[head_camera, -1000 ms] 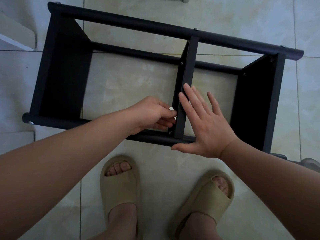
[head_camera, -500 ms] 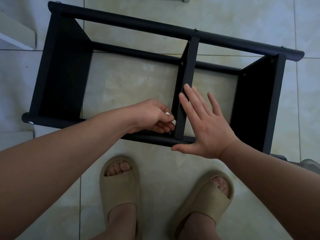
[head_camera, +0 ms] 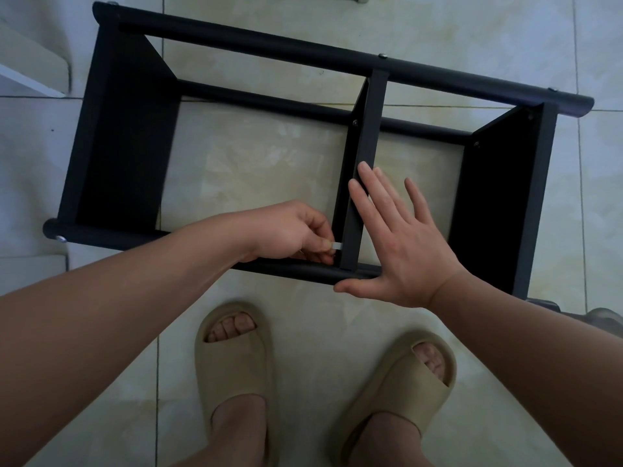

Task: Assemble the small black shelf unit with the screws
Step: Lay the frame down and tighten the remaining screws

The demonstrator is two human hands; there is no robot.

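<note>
One small black shelf unit (head_camera: 135, 146) lies on its side on the pale tiled floor (head_camera: 256, 163), filling the upper half of the frame. Three upright panels and three round bars can be counted, with several screw heads showing along the bars. Two hands work at the middle panel (head_camera: 369, 129), lower centre. The left hand (head_camera: 286, 234), fingers curled, pinches a small white piece (head_camera: 337, 246) against the panel's near end. The right hand (head_camera: 404, 251) lies flat and spread, its straight fingers on the panel's right face and its thumb along the near bar (head_camera: 135, 237). Two beige slippers (head_camera: 236, 358) stand at the bottom of the frame.
</note>
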